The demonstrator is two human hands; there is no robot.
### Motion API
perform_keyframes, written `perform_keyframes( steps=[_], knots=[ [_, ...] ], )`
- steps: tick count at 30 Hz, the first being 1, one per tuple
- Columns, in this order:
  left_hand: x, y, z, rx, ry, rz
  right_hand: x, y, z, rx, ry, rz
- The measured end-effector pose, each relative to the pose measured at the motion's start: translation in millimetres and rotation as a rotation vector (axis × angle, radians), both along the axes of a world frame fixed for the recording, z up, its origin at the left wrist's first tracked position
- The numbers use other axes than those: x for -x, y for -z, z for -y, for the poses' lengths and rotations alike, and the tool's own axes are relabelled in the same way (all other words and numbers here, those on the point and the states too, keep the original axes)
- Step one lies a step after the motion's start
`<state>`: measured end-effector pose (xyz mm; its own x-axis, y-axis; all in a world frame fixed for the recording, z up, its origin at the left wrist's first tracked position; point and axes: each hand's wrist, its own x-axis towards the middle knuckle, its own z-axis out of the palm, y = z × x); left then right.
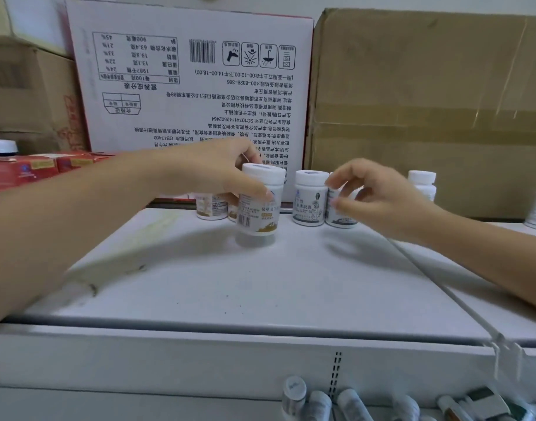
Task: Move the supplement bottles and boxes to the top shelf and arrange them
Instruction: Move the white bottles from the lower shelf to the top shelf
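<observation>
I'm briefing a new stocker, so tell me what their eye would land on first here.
Two hands meet at the centre: the left hand grips a gold-labelled white bottle, while the right hand curls beside a blue-labelled bottle; whether it holds one is unclear. Behind them looms a white carton printed upside down, with a brown cardboard box to its right.

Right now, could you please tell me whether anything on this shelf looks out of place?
The white carton at the back is upside down: its print and handling symbols are inverted. The bottle in the left hand tilts slightly; the other bottles on the shelf stand upright.
</observation>
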<state>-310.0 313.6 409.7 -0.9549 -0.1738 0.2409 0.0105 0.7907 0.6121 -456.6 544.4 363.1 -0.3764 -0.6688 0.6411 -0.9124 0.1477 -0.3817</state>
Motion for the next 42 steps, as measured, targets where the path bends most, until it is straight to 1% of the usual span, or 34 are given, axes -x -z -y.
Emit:
perform_keyframes(
  steps=[2, 4, 5, 7, 12, 19, 23, 25, 28, 30, 32, 34, 35, 37, 42],
  knots=[
    [-8, -4, 7, 0.058, -0.051, -0.001, -15, 8, 5, -0.283, -0.064, 0.005],
    [-13, -3, 14, 0.128, -0.119, -0.037, -25, 13, 8, -0.491, -0.102, -0.042],
    [-14, 1, 18, 0.162, -0.15, -0.059, -29, 15, 9, -0.549, -0.124, -0.075],
    [-13, 9, 26, 0.203, -0.177, -0.081, -34, 16, 8, -0.596, -0.174, -0.104],
    [-12, 22, 29, 0.173, -0.165, -0.087, -35, 18, 8, -0.6, -0.198, -0.091],
    [-10, 30, 30, -0.002, -0.151, -0.141, -30, 21, 9, -0.586, -0.216, -0.092],
    [-6, 37, 28, -0.114, -0.186, -0.174, -31, 19, 11, -0.597, -0.205, -0.11],
    [-5, 39, 25, -0.139, -0.218, -0.164, -31, 19, 11, -0.599, -0.199, -0.115],
    [-12, 34, 22, -0.046, -0.3, -0.077, -30, 19, 11, -0.587, -0.201, -0.135],
    [-25, 26, 19, 0.101, -0.346, 0.036, -31, 16, 11, -0.587, -0.184, -0.175],
    [-45, 20, 11, 0.268, -0.348, 0.154, -31, 11, 7, -0.626, -0.161, -0.228],
    [-61, 21, 2, 0.404, -0.327, 0.189, -32, 2, 1, -0.699, -0.134, -0.266],
    [-68, 22, -4, 0.442, -0.309, 0.191, -34, -3, -4, -0.731, -0.115, -0.268],
    [-84, 24, -16, 0.46, -0.266, 0.188, -44, -13, -19, -0.736, -0.073, -0.266],
    [-119, 28, -42, 0.477, -0.093, 0.175, -92, -16, -56, -0.524, 0.001, -0.229]
  ],
)
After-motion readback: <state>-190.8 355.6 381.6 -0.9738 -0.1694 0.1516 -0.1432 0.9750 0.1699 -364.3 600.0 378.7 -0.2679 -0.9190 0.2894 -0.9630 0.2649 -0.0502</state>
